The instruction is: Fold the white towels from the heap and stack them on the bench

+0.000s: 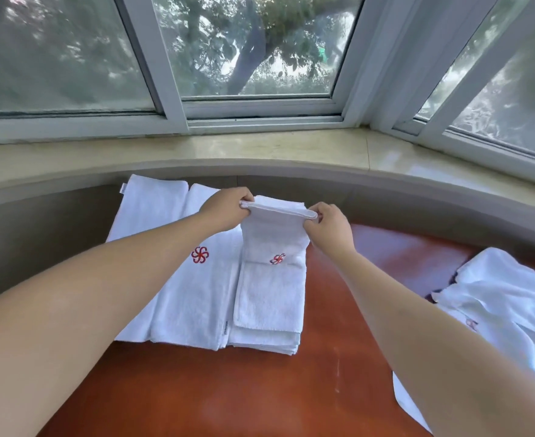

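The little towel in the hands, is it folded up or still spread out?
Folded. The little towel is a narrow strip of doubled layers; left hand and right hand pinch its far edge over the stack.

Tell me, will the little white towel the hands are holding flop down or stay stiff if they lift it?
Probably floppy: the small towel already sags between the left hand and right hand that pinch its far edge. It looks soft and light. It seems unlikely to slip, since its surface looks fuzzy.

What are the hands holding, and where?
A small white towel, pinched at its two far corners by the left hand and right hand.
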A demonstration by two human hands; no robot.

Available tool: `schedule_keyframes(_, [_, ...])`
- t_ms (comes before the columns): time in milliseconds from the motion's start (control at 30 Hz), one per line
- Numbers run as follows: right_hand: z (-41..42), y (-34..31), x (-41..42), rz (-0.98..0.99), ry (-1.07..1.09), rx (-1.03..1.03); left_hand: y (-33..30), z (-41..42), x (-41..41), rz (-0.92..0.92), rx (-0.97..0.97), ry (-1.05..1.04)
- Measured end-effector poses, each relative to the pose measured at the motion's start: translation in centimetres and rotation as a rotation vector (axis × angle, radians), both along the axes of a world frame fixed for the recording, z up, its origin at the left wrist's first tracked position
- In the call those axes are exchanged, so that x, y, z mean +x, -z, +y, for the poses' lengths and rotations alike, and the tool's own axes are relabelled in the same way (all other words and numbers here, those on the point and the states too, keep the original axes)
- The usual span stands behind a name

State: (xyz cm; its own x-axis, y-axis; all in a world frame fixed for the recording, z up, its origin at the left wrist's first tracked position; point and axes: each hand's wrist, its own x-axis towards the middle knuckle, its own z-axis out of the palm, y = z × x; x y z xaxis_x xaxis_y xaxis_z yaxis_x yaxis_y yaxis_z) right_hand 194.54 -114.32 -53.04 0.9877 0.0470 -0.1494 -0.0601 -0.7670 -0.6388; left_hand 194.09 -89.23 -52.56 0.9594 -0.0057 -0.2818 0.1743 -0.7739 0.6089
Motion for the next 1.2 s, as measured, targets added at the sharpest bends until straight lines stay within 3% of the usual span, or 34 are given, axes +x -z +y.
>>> schedule_keyframes(133, [0.8,3.6,3.4,-0.001,0.057,0.044,4.3,0.5,3.5,-0.055,-0.072,-0.086])
schedule_keyframes(233, [1.3,6.7,5.2,0.049,0.205,0.236,7.0,0.1,4.6,-0.066,-0.199,-0.222])
schedule_keyframes(300, [1.0,9.3,5.0,0.18,0.285,0.311,9.4,-0.4,4.0,0.061,-0.177,-0.276])
schedule_keyframes(400, [0.2,13.9,2.2,0.401,0.262,0.227,13.1,-1.3,1.2,0.324,-0.097,-0.181])
schedule_keyframes(500, [-0.7,16.7,-0.9,0.451,0.295,0.175,14.8,-1.9,-1.0,0.337,-0.033,-0.11])
schedule_keyframes(600, [-1.1,17.3,-3.1,0.549,0.378,0.18,14.3,-2.7,-2.3,0.383,0.012,-0.143])
schedule_keyframes(800, [-2.2,16.6,-9.3,0.663,0.33,0.202,13.2,-4.2,-8.1,0.61,0.024,-0.223])
schedule_keyframes(867, [-2.5,16.3,-11.5,0.673,0.329,0.197,13.2,-4.7,-10.3,0.659,-0.04,-0.265])
schedule_keyframes(1000, [-2.6,14.9,-14.2,0.792,0.286,0.242,12.8,-5.1,-13.5,0.784,-0.353,-0.466])
schedule_keyframes(1200, [-1.8,11.1,-13.2,0.578,0.319,0.383,9.2,-3.6,-13.6,0.675,-0.51,-0.519])
